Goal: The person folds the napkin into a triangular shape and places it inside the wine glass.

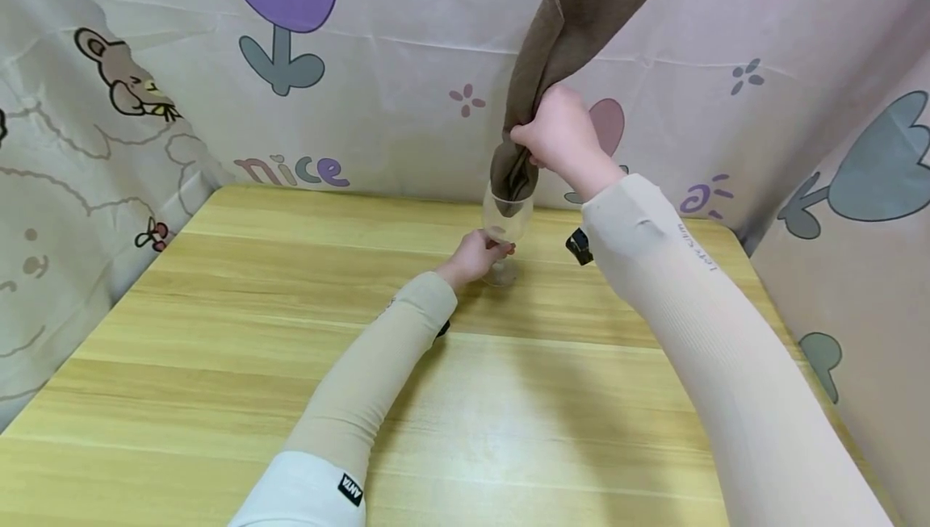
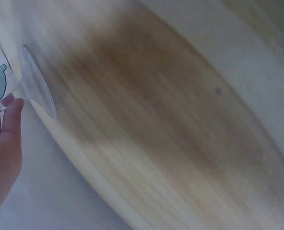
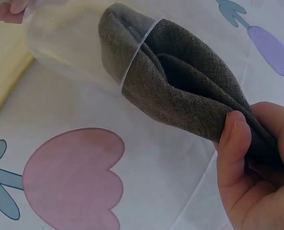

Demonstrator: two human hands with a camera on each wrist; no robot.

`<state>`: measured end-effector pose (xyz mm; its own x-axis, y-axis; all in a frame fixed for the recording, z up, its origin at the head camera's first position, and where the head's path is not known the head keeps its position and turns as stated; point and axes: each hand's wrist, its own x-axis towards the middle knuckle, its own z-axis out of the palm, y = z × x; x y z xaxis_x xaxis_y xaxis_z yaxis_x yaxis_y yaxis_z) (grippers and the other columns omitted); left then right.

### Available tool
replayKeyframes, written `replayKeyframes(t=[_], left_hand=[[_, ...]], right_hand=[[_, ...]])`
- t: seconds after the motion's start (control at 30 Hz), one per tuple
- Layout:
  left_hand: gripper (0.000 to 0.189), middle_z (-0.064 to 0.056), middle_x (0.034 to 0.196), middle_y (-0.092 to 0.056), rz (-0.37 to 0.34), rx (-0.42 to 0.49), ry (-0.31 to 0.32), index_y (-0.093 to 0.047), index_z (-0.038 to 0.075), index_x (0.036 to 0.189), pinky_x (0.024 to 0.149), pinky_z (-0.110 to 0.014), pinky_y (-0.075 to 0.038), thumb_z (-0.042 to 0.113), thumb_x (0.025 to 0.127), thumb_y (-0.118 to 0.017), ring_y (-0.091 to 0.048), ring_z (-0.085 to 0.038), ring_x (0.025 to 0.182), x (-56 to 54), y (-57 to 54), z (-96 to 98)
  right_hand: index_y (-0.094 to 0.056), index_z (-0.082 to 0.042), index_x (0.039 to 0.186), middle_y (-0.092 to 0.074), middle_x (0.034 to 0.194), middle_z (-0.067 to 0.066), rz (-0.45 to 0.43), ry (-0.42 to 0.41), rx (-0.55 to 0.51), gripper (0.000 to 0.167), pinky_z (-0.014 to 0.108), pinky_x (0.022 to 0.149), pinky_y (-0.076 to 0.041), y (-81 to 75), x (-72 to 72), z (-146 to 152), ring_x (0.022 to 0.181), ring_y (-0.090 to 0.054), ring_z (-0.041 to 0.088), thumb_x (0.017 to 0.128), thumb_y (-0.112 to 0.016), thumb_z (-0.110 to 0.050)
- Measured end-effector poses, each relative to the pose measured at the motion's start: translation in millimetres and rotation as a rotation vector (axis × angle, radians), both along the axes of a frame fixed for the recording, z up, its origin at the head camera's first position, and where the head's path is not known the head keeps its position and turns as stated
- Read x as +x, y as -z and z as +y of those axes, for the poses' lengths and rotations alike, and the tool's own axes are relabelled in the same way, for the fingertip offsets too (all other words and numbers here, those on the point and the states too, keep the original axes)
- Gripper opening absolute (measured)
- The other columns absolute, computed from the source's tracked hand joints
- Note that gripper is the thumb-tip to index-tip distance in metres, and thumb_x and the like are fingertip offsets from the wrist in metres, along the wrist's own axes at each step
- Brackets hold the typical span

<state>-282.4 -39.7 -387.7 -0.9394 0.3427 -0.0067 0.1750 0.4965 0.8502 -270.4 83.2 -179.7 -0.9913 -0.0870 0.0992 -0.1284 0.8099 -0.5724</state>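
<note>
A clear stemmed glass [image 1: 506,230] stands near the table's far edge. My left hand [image 1: 472,257] pinches its stem between thumb and fingers; in the left wrist view the round foot of the glass [image 2: 39,86] shows beside that hand [image 2: 5,132]. My right hand [image 1: 563,133] grips a bunched brown cloth napkin [image 1: 534,79] above the glass. The folded lower end of the napkin [image 3: 127,48] is inside the bowl, past the rim, as the right wrist view shows. Its upper part fans out above my right hand [image 3: 257,167] and leaves the head view at the top.
The wooden table [image 1: 218,365] reaches under both arms. Close behind it hangs a pale curtain [image 1: 407,91] printed with flowers and letters, which continues along the left and right sides. A small black wrist device [image 1: 579,246] sits under the right cuff.
</note>
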Motion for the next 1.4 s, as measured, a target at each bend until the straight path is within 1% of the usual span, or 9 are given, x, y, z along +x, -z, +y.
replayKeyframes(t=[0.1, 0.3, 0.53, 0.73, 0.83, 1.07, 1.23, 1.3, 1.4], left_hand=[[0.025, -0.015, 0.112, -0.066, 0.0, 0.006, 0.0, -0.062, 0.002, 0.115, 0.092, -0.033, -0.049, 0.014, 0.097, -0.049, -0.061, -0.025, 0.108, 0.9, -2.0, -0.4], [0.026, -0.016, 0.112, -0.066, 0.002, 0.002, -0.007, -0.063, 0.0, 0.114, 0.093, -0.032, -0.048, 0.015, 0.098, -0.048, -0.061, -0.025, 0.109, 0.0, -3.2, -1.1], [0.027, -0.014, 0.114, -0.066, -0.039, -0.011, -0.028, -0.065, 0.0, 0.112, 0.095, -0.033, -0.047, 0.017, 0.098, -0.049, -0.06, -0.024, 0.111, 0.2, -6.5, -0.8], [0.026, -0.014, 0.111, -0.067, -0.021, -0.03, -0.031, -0.066, 0.001, 0.109, 0.094, -0.033, -0.047, 0.018, 0.097, -0.051, -0.06, -0.023, 0.109, -0.4, -10.2, 1.1], [0.025, -0.014, 0.111, -0.067, -0.01, -0.021, -0.034, -0.066, 0.001, 0.109, 0.095, -0.033, -0.046, 0.017, 0.097, -0.051, -0.06, -0.023, 0.109, -1.0, -10.4, 0.9], [0.027, -0.014, 0.113, -0.066, -0.054, 0.016, -0.032, -0.065, 0.001, 0.111, 0.093, -0.033, -0.047, 0.019, 0.097, -0.05, -0.06, -0.024, 0.11, 1.4, -5.0, 0.9], [0.028, -0.015, 0.115, -0.065, -0.057, 0.037, -0.036, -0.064, 0.0, 0.113, 0.095, -0.033, -0.047, 0.018, 0.097, -0.05, -0.06, -0.024, 0.111, 1.9, -2.2, 1.5], [0.028, -0.015, 0.116, -0.065, -0.057, 0.045, -0.033, -0.063, 0.0, 0.114, 0.095, -0.034, -0.047, 0.018, 0.098, -0.049, -0.06, -0.025, 0.112, 2.4, -2.1, 1.7], [0.029, -0.016, 0.118, -0.064, -0.048, 0.042, -0.028, -0.062, -0.001, 0.116, 0.095, -0.034, -0.046, 0.017, 0.098, -0.048, -0.059, -0.026, 0.113, 3.3, -1.9, 1.6]], right_hand=[[-0.053, 0.0, 0.105, -0.056, 0.071, 0.005, -0.004, 0.008, -0.002, 0.029, 0.024, 0.057, -0.048, 0.0, -0.4, -0.8, 0.049, -0.054, 0.009, 0.087, -0.057, -0.022], [-0.057, -0.001, 0.09, -0.052, 0.052, -0.002, -0.005, 0.013, 0.067, 0.02, 0.026, 0.058, -0.047, 3.2, -3.0, -5.7, 0.049, -0.055, 0.011, 0.085, -0.057, -0.021], [-0.056, -0.002, 0.088, -0.052, 0.057, 0.001, -0.024, -0.021, 0.103, 0.017, 0.026, 0.056, -0.045, 21.1, -6.7, -10.1, 0.051, -0.054, 0.013, 0.085, -0.057, -0.018], [-0.058, 0.0, 0.093, -0.054, 0.066, 0.004, -0.013, -0.012, 0.117, 0.021, 0.025, 0.054, -0.045, 29.7, -5.6, -10.2, 0.048, -0.053, 0.012, 0.084, -0.058, -0.018], [-0.057, 0.001, 0.093, -0.054, 0.063, 0.002, -0.006, -0.007, 0.098, 0.021, 0.025, 0.054, -0.046, 29.6, -5.3, -9.7, 0.047, -0.053, 0.01, 0.083, -0.059, -0.018], [-0.055, -0.002, 0.091, -0.049, 0.052, -0.002, -0.064, -0.008, 0.041, 0.022, 0.027, 0.057, -0.044, 35.8, -4.5, -5.6, 0.051, -0.053, 0.013, 0.083, -0.06, -0.022], [-0.053, -0.003, 0.107, -0.059, 0.078, 0.004, -0.111, -0.04, -0.014, 0.047, 0.028, 0.063, -0.046, 39.3, -4.2, 3.2, 0.07, -0.059, 0.017, 0.082, -0.063, -0.041], [-0.049, -0.003, 0.113, -0.059, 0.09, 0.006, -0.155, -0.061, -0.07, 0.055, 0.028, 0.065, -0.047, 39.7, -3.8, 9.9, 0.077, -0.059, 0.018, 0.081, -0.064, -0.045], [-0.043, -0.005, 0.119, -0.057, 0.098, 0.008, -0.221, -0.101, -0.192, 0.059, 0.028, 0.064, -0.048, 41.0, -4.0, 22.6, 0.08, -0.059, 0.019, 0.082, -0.066, -0.044]])
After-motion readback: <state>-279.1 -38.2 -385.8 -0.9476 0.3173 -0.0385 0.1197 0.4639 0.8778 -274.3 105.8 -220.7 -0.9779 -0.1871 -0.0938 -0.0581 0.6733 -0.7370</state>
